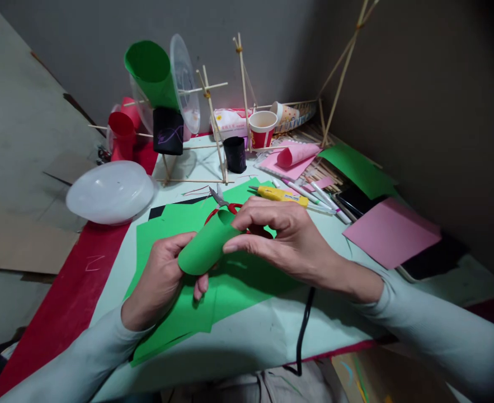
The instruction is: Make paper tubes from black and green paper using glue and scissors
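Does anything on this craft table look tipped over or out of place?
A patterned paper cup lies on its side behind the upright red-and-white cup. A clear bowl sits upside down at far left. The held green paper roll looks intact.

Reaches in from both lower corners with arms in pale sleeves, forearms converging at centre. Curls the left hand point(160, 274) into a closed grip, thumb on top, fingertips tucked underneath. Arches the right hand point(286, 240) in from the opposite side, wrist slightly bent, thumb and forefinger pinched, other fingers bowed above. Keeps both hands level, almost touching.
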`<state>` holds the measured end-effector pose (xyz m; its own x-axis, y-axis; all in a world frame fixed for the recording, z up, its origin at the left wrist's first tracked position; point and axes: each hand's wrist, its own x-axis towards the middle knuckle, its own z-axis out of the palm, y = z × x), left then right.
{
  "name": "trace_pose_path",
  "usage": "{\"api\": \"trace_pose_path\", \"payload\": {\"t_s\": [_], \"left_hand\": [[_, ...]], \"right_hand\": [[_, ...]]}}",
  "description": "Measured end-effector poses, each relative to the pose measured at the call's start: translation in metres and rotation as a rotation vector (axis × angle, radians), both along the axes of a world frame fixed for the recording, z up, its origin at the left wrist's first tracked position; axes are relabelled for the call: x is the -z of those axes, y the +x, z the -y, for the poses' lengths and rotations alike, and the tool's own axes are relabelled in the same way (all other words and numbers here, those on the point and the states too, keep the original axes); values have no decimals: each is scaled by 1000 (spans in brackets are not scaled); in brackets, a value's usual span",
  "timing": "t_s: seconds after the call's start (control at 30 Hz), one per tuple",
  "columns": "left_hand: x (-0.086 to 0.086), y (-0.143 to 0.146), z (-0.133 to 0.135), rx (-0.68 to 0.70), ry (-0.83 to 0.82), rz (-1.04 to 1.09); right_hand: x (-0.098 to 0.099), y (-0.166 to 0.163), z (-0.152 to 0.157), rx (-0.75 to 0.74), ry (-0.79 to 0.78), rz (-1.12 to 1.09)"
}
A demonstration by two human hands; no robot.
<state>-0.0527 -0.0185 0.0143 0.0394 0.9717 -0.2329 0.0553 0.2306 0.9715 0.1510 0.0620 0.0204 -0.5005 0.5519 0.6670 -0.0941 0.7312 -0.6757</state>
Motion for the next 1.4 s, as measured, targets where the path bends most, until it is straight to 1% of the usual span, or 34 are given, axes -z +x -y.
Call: {"api": "trace_pose_path", "payload": {"t_s": [0.13,0.23,0.4,0.47,0.57,0.63,0.7,0.8,0.87,0.97,1.13,1.2,1.3,1.37,1.4], "left_hand": [[1,1,-2,1,-28,12],[2,-1,-3,-5,-26,28],[4,-3,-4,-110,-34,58],[4,-3,-4,-147,-31,73],[1,-3,-5,-188,-17,92],[-3,-4,-6,-225,6,64],[-8,-5,-8,-268,70,-41],[-14,-7,-8,-341,298,-301],[-16,-9,-6,-385,430,-407],[-15,-11,-3,-423,508,-439],[-14,-12,-1,-397,603,-519],[-16,-12,-2,-346,543,-484],[-17,-12,-6,-235,300,-267],[-17,-13,-8,-184,162,-128],[-17,-14,-9,-168,120,-86]], "right_hand": [[1,2,-1,-46,33,22],[-1,3,-1,-34,35,42],[-1,2,2,-58,12,34],[-1,2,2,-66,-21,34],[-1,2,2,-54,-136,56],[-1,2,2,-51,-208,60],[0,2,3,-69,-239,50],[2,1,3,-102,-234,28],[3,0,4,-117,-219,19],[5,-1,6,-125,-224,7],[3,-4,8,-113,-265,-19],[2,-4,9,-110,-269,-11],[-1,-2,10,-67,-281,26],[-4,0,12,-17,-346,31],[-6,1,12,13,-389,21]]}}
